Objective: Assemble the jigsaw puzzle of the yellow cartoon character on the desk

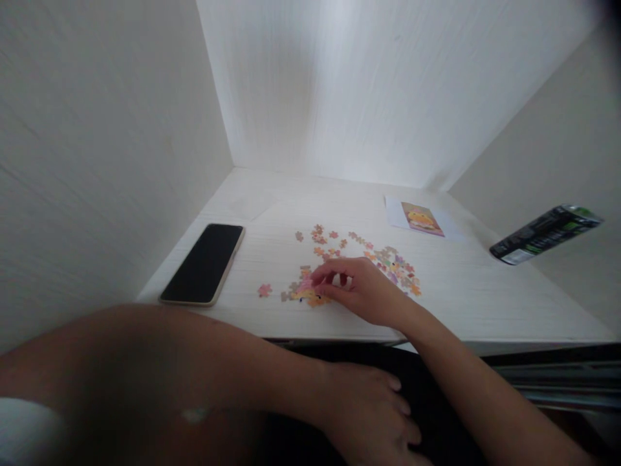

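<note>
My right hand [365,288] is bent over a small joined patch of jigsaw puzzle pieces [301,294] near the table's front edge. Its thumb and first finger come together in a pinch at the patch's pink part, on a puzzle piece mostly covered by the fingertips. Loose puzzle pieces [410,272] lie spread behind and to the right of that hand, in pink, orange, beige and purple. One pink piece [264,290] sits apart on the left. Below the table edge, my left hand [371,411] rests on my dark-clothed lap, fingers loosely laid out and holding nothing.
A phone [204,264] with a dark screen lies on the left of the white table [272,323]. At the back right is a sheet with a printed yellow picture [422,219]. A black can [543,234] stands farther right. Pale panels enclose three sides.
</note>
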The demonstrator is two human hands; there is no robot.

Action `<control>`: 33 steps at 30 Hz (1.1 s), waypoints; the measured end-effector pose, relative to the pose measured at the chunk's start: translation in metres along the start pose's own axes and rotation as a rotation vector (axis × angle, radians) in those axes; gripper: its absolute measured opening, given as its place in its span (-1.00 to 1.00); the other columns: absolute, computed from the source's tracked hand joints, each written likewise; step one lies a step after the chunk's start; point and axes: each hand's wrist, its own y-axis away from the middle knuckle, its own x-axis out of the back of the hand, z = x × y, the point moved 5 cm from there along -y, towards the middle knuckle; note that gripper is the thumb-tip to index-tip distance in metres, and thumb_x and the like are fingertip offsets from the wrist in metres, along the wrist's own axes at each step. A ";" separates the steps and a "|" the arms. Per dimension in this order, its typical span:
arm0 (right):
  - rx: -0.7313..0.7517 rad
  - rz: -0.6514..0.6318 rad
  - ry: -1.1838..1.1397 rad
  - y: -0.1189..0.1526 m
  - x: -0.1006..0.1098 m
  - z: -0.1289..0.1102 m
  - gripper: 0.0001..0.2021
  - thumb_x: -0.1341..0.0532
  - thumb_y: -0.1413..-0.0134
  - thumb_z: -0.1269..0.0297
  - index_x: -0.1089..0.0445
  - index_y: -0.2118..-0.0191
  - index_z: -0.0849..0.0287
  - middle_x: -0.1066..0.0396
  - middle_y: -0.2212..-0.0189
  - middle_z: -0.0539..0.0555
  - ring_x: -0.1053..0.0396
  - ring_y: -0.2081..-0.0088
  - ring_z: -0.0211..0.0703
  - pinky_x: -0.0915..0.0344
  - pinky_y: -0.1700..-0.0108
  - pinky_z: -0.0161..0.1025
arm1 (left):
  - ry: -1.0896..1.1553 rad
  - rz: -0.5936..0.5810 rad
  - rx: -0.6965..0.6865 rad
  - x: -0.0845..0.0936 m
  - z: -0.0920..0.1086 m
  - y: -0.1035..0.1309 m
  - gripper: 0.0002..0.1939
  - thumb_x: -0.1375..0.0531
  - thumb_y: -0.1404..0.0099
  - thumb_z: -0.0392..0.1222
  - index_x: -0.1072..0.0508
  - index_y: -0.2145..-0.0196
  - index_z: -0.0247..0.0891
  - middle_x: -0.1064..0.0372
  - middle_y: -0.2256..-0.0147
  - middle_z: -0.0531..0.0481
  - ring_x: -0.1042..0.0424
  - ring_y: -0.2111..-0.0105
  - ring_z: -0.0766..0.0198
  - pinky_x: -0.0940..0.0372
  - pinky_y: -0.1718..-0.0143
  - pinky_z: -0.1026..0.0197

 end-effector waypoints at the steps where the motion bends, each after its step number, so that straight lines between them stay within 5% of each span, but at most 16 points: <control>1: 0.006 0.006 0.022 0.002 0.002 0.000 -0.89 -0.27 -0.14 0.29 -0.53 0.22 0.09 -0.52 0.35 -0.02 -0.39 0.35 -0.28 -0.27 0.29 -0.31 | -0.002 -0.007 0.004 0.001 0.000 0.000 -0.64 -0.19 -0.21 -0.12 -0.47 0.04 -0.21 -0.46 0.29 0.01 -0.42 0.28 0.21 -0.28 0.29 0.06; 7: 0.076 -0.060 0.166 0.007 -0.001 -0.002 -0.78 -0.38 -0.01 0.20 -0.53 0.19 0.11 -0.49 0.28 0.06 -0.38 0.24 -0.13 -0.28 0.14 -0.19 | -0.007 -0.050 0.010 0.002 0.000 -0.001 -0.65 -0.18 -0.22 -0.13 -0.47 0.04 -0.20 -0.48 0.27 0.05 -0.42 0.27 0.22 -0.29 0.26 0.07; 20: 0.195 -0.092 0.206 0.006 -0.009 -0.012 -0.89 -0.24 -0.17 0.37 -0.51 0.21 0.12 -0.48 0.34 0.06 -0.37 0.26 -0.16 -0.27 0.15 -0.22 | -0.013 -0.010 0.004 0.001 0.000 0.000 -0.66 -0.17 -0.22 -0.13 -0.48 0.05 -0.19 -0.48 0.30 0.05 -0.43 0.29 0.24 -0.29 0.28 0.08; 33: 0.205 -0.082 0.146 0.009 -0.009 -0.010 -0.87 -0.28 -0.12 0.34 -0.56 0.21 0.11 -0.45 0.22 0.11 -0.40 0.20 -0.16 -0.32 0.12 -0.21 | -0.044 -0.028 0.010 0.000 0.001 -0.001 -0.71 -0.16 -0.23 -0.12 -0.49 0.09 -0.16 -0.49 0.26 0.04 -0.45 0.24 0.23 -0.30 0.24 0.09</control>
